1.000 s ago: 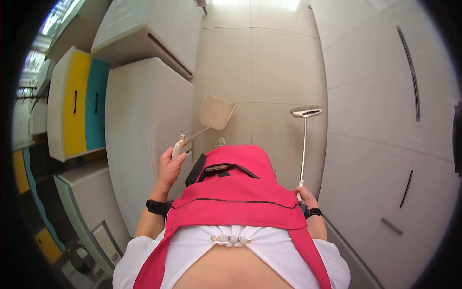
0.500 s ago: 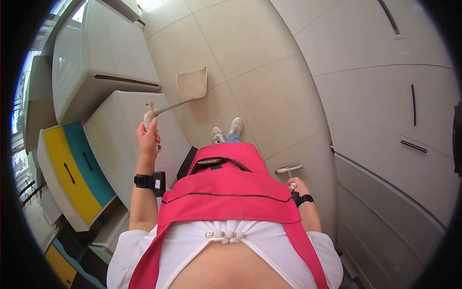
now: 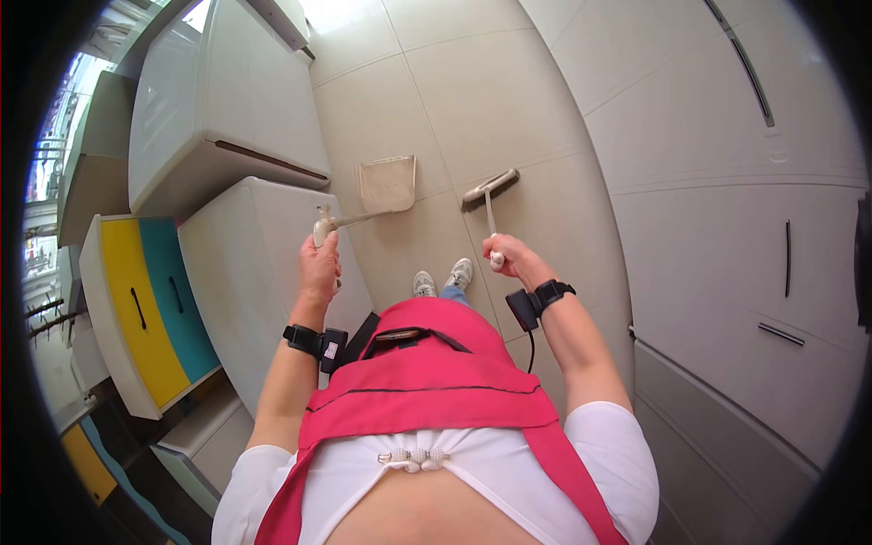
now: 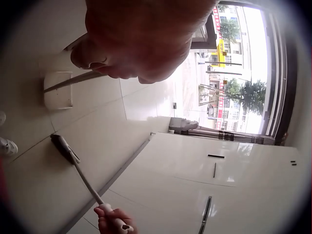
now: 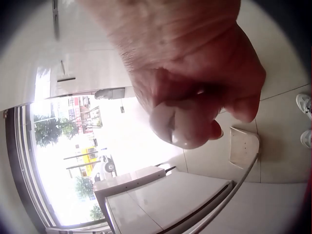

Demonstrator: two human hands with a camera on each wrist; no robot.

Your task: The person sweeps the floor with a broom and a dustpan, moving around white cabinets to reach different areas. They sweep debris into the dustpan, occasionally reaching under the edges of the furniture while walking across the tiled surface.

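Both grips were curled tight: my left hand (image 3: 320,263) held the dustpan (image 3: 388,183) handle, my right hand (image 3: 509,254) the broom (image 3: 490,189), over the tiled floor (image 3: 509,109).

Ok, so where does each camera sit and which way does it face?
Head: worn on the head, facing down the red apron to the floor; shows shoes, left hand gripping the dustpan, right hand gripping the broom.
Left wrist: by the left hand, facing across the floor to dustpan, broom and right hand.
Right wrist: by the right hand, facing dustpan and shoes.
Shared: all three show the dustpan.
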